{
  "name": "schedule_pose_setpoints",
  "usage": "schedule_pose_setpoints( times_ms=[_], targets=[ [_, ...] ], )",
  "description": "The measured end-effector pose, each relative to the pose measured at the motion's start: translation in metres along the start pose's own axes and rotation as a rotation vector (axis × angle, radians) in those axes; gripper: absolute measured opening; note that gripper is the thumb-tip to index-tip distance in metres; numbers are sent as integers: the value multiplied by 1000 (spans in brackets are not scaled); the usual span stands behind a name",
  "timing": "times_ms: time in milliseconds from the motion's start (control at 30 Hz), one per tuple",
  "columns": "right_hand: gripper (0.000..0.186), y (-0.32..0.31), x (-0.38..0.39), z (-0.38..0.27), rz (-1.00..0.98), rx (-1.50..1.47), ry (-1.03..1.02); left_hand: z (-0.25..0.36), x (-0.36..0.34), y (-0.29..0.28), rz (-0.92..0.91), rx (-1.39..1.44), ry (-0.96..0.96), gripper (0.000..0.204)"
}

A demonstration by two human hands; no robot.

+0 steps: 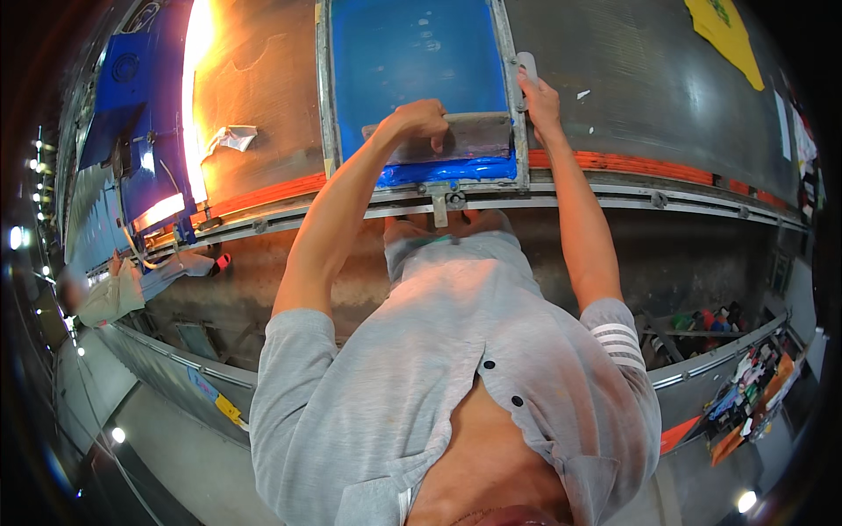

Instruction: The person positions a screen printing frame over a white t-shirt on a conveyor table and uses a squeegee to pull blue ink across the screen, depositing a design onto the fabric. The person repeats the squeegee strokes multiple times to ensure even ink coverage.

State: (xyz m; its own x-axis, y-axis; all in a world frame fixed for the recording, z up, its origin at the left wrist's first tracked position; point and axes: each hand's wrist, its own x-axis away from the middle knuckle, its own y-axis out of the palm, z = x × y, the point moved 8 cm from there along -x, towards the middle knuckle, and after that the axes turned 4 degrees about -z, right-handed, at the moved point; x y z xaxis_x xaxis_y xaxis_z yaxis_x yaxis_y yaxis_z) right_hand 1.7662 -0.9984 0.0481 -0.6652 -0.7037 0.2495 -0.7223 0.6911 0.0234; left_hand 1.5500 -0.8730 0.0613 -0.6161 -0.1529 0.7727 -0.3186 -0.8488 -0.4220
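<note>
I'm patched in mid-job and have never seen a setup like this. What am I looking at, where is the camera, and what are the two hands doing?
There is no robot here: a person in a grey shirt works with bare hands, and the one picture comes from a fisheye camera on their head, looking down, so straight edges look bent. On the long grey work table lies a metal-framed screen covered in blue ink. The left hand grips a wide grey squeegee blade resting on the screen, with a ridge of blue ink along the near edge. The right hand holds the frame's right rail. Farther off lie a yellow cloth and a crumpled scrap of paper.
</note>
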Motion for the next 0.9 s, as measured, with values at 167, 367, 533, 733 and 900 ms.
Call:
schedule_pose_setpoints(
  times_ms=[167,367,533,733,900],
  targets=[
    [47,-10,-10,16,21,63,29,-5,-8,-18,-81,-92,-47,56],
    [47,-8,-11,20,22,27,11,15,86,8,463,-188,24,44],
    [46,-11,-12,28,21,-12,28,33,138,118,1060,-306,301,45],
    [46,-14,-17,28,-6,6,15,9,136,30,657,-47,63,31],
    [46,-16,-16,33,13,9,26,-45,54,-18,377,-17,-38,34]
  ],
)
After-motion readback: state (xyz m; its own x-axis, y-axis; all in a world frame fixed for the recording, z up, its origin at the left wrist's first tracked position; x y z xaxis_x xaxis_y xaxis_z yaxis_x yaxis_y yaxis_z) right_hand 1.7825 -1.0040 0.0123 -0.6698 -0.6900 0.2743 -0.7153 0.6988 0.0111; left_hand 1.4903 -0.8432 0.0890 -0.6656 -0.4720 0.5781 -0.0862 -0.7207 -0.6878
